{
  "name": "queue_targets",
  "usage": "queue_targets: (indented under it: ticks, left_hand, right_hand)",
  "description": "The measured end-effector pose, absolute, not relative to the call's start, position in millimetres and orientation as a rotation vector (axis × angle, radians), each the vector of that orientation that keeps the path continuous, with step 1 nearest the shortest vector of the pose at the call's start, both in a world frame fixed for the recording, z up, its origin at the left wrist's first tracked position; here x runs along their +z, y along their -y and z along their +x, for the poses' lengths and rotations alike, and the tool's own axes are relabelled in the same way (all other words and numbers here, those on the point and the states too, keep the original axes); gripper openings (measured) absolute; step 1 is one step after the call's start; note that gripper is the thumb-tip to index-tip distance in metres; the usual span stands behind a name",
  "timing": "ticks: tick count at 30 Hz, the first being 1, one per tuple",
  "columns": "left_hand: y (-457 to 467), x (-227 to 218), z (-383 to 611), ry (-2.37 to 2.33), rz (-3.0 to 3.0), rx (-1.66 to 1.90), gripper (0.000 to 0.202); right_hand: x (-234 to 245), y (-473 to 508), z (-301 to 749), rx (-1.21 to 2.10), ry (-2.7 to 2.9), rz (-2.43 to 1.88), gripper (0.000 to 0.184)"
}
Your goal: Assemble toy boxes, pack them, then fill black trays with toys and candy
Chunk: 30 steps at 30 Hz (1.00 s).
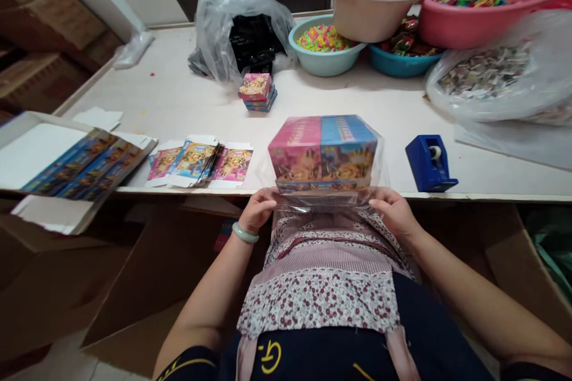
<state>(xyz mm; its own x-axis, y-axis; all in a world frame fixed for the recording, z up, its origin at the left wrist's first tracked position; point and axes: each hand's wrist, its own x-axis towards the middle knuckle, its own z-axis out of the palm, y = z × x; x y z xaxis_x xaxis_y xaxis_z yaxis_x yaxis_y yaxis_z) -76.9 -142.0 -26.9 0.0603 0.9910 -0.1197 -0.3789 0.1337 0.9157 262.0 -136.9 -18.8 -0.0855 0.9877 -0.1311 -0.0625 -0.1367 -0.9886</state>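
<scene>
**A:** Where is the thing you're working on?

**B:** I see the block of boxes (322,152) at the near edge of the counter (179,89), right in front of the body. Its pink half is on the left and its blue half on the right, with the clear film (328,199) loose around it.

**A:** And the hands?

**B:** Apart, one at each near lower corner. My left hand (258,208) has its fingers curled onto the film by the pink side, and my right hand (393,211) does the same by the blue side. Both look closed on the film rather than on the cardboard, though the fingertips are partly hidden under the fold.

**A:** How would you expect it to handle?

**B:** Light, I'd judge: small printed cartons packed side by side. The block is only as stiff as its wrap makes it, so the boxes could shift or fan apart if I squeezed one end. The film looks thin and slick, creases readily, and would slide over the glossy print.

**A:** Where would you hold it?

**B:** On the two short ends, palms flat and pressing inward so the rows keep square, with the film drawn taut by its free edge. The tape dispenser (429,162) stands just to the right, apart from the block.
</scene>
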Motion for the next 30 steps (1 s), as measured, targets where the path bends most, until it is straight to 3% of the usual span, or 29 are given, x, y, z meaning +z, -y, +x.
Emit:
queue_targets:
  ticks: [4, 7, 17, 30]
  left_hand:
    - [106.4, 22.1, -55.5, -0.829, 0.734, 1.507, 0.029]
    - [82.2, 42.2, -48.1, -0.791, 0.698, 1.614, 0.027]
    - [27.8, 8.5, -71.0, -0.879, 0.834, 1.732, 0.028]
    - [-66.0, 12.1, -37.2, -1.065, 0.756, 1.97, 0.035]
  right_hand:
    - [48.3, 87.2, 246.1, 1.564, 0.923, -0.921, 0.029]
    - [70.6, 50.8, 241.3, 1.625, 0.883, -0.819, 0.029]
    - [-11.9, -52.4, 252.0, 1.211, 1.061, -0.888, 0.047]
    - [17.7, -163.1, 167.3, 1.562, 1.075, -0.81, 0.06]
